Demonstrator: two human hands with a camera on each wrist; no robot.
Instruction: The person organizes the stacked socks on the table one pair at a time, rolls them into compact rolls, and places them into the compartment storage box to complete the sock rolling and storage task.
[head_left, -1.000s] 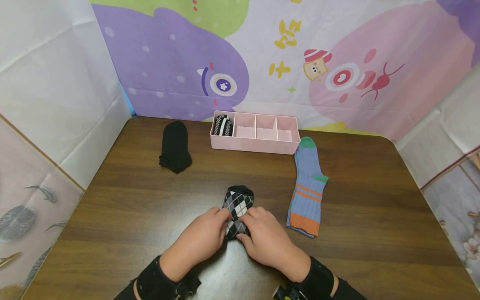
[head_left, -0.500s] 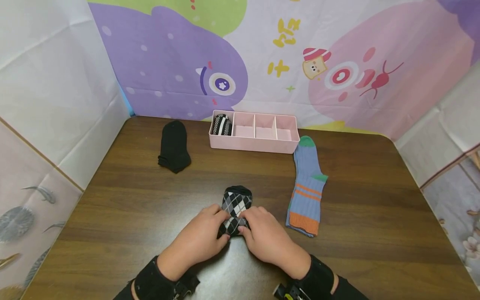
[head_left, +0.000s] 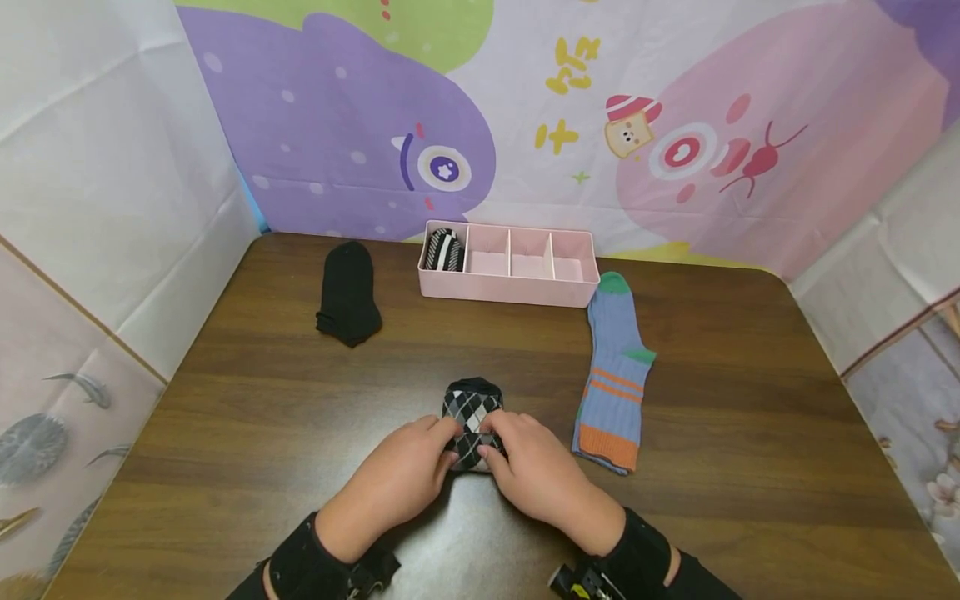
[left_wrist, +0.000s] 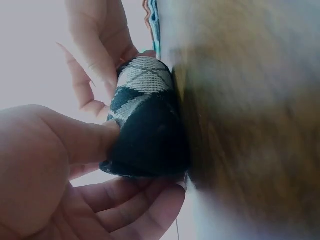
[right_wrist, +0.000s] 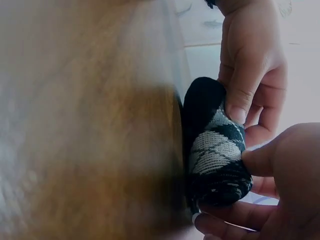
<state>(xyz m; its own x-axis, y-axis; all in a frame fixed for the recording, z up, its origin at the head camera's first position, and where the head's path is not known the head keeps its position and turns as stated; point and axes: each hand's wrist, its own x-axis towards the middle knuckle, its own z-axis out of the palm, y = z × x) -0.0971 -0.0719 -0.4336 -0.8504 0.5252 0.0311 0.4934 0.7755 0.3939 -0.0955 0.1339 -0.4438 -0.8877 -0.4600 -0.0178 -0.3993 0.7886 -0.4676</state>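
Note:
A black, grey and white argyle sock (head_left: 472, 407) lies on the table before me, its near end rolled up. My left hand (head_left: 396, 468) grips the roll's left side between thumb and fingers, and my right hand (head_left: 546, 473) does the same on the right. In the left wrist view, the rolled sock (left_wrist: 150, 130) shows a dark side, with the thumb on top and fingers at its end. Spiral layers are visible at one end of the rolled sock (right_wrist: 217, 155) in the right wrist view. Part of the sock is hidden behind the fingers.
A pink divided box (head_left: 510, 289) stands at the back, a striped black-and-white rolled sock (head_left: 445, 250) in its leftmost compartment. Black socks (head_left: 349, 293) lie at the left. Blue socks with orange and green parts (head_left: 617, 375) lie at the right, beside the box's corner.
The argyle sock's flat part has become shorter as its near end is rolled away from me. Both hands keep hold, their thumbs and fingers shifting slightly. The other socks and the box stay put.

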